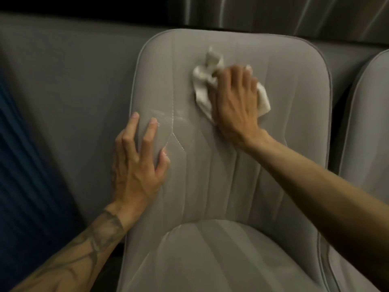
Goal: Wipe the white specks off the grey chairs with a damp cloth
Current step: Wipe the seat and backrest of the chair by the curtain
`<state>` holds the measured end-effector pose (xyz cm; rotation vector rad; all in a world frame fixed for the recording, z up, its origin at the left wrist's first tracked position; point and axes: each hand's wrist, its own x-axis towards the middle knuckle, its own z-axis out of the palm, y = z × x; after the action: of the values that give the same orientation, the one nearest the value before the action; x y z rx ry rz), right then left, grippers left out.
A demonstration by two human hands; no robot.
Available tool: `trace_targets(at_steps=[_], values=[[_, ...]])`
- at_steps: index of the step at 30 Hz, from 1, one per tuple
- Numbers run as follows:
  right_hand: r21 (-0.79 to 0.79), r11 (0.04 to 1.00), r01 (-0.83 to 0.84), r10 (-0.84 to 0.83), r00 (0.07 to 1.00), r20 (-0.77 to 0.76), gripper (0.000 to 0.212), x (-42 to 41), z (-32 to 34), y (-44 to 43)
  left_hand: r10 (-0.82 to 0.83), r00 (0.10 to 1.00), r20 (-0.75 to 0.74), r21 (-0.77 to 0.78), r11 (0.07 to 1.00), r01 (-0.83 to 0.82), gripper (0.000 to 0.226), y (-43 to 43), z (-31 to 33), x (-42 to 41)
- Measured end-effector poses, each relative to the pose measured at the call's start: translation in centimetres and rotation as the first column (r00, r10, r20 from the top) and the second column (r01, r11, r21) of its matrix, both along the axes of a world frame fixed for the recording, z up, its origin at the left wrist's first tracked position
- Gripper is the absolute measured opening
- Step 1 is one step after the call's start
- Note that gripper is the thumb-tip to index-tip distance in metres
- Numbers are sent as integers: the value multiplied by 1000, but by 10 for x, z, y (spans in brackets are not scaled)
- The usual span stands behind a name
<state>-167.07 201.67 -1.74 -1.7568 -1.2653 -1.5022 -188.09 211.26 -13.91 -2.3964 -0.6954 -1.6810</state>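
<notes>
Landmark: the backrest (221,165) of the grey chair (210,260) right in front of you; everything below is placed against it.
Cloth: your white cloth (203,85) sits crumpled on the upper middle of the backrest, with loose ends sticking out above, to the left and to the right of your hand.
Right hand: your right hand (235,98) lies on top of the cloth with the fingers bent over it, clamping it against the backrest; this part is motion-blurred, so the fingertips cannot be made out well.
Left hand: your left hand (136,165) rests on the left edge of the backrest, lower than the cloth, with the fingers straight, spread apart and holding nothing.
Hands together or apart: well apart, with bare grey fabric between them.
White specks: a pale smear of white specks (168,118) shows on the left part of the backrest, just beside your left fingertips and crossing the stitched seam (173,123); it lies below and left of the cloth, which is not touching it.
Forearm: your left forearm bears a dark tattoo (99,234).
Second chair: another grey chair (370,123) stands just to the right of the backrest, only its edge in view.
Behind the backrest: a grey wall (73,70).
Left of the backrest: dark blue ribbed fabric (21,165).
</notes>
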Motion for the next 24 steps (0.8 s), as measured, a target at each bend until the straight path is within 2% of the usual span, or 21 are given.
trace_targets(at_steps=[2,3,5,7,9,11,12,14,15,17,19,21,22,24], values=[[206,977,48,-18,989,-144,17,-7,10,14,2,1000,-1,10,1000,-2,63,2,0,1],[257,965,59,-7,979,-202,19,-16,4,20,8,1000,0,13,1000,-8,63,2,-1,0],[180,984,-3,45,972,-231,19,-37,-21,25,16,1000,9,16,1000,-16,64,2,-1,0],[-14,995,-100,96,982,-161,19,-48,-43,15,12,1000,8,12,1000,-13,64,2,-1,0],[-128,984,-127,121,991,-56,22,-38,-29,7,18,1000,2,6,1000,-18,64,2,-2,0],[-78,992,-94,93,995,-19,24,-25,2,12,20,1000,2,11,1000,-20,65,3,-2,1],[3,998,-65,65,997,-47,23,-21,17,18,21,1000,3,11,1000,-21,65,4,-2,1],[172,985,-18,51,980,-192,22,-30,26,29,18,1000,1,4,1000,-18,65,4,-3,2],[209,978,-23,76,965,-251,22,-40,19,33,15,1000,4,4,1000,-15,66,3,-3,2],[120,987,-110,138,956,-259,23,-62,-8,33,11,1000,6,9,1000,-11,65,4,-2,2],[-86,977,-197,181,969,-169,25,-70,-28,22,12,1000,-1,13,1000,-12,64,4,-2,1],[-179,961,-213,206,977,-56,30,-54,-9,19,17,1000,-7,10,1000,-17,64,3,-2,1],[-146,972,-185,181,983,-43,31,-45,8,24,11,1000,-5,9,1000,-11,64,3,-2,1],[77,994,-76,83,992,-96,28,-30,43,39,-1,1000,6,9,1000,1,64,4,-2,0]])
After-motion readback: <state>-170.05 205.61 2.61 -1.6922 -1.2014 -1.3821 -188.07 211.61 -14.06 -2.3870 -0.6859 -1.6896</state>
